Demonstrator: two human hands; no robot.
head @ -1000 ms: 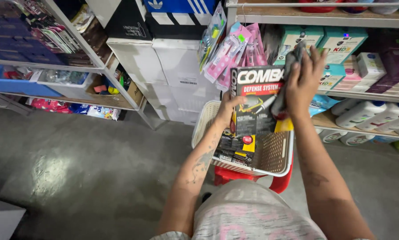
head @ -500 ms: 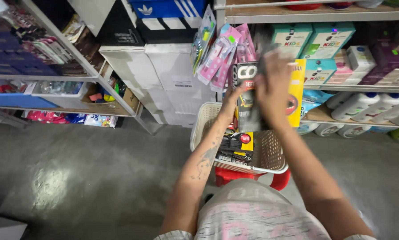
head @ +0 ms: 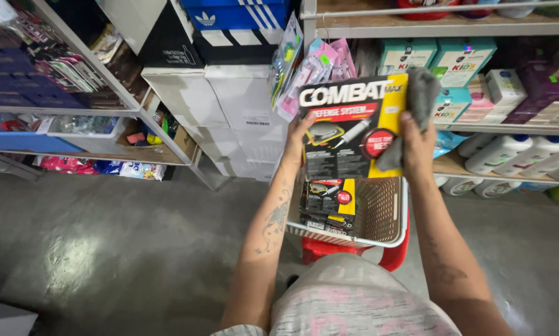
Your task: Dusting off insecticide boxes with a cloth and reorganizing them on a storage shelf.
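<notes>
Concrete floor (head: 105, 249), grey and glossy, is running beneath metal store shelving (head: 136, 112) that is lining the aisle left and ahead of the grip. The left hand (head: 299, 144) is closing its grip on the left edge of a flat black-and-yellow cardboard package (head: 348, 127), fingers curled behind and thumb in front, holding it upright. The right hand (head: 416, 146) is pinching the package's right edge together with a crumpled grey cloth (head: 416, 99) that is draping over the yellow corner. The package is hovering directly above a white woven plastic basket (head: 382, 211), which is sitting on a red stool (head: 329, 250); more black-and-yellow packages (head: 327, 202) are lying inside the basket, below the grip. Behind the grip, pink blister packs (head: 323, 65) are hanging. Left of it, white cartons (head: 229, 106) are stacking under a blue striped box (head: 239, 14). To the right, teal boxes (head: 460, 59) and white bottles (head: 497, 155) are filling shelves.
</notes>
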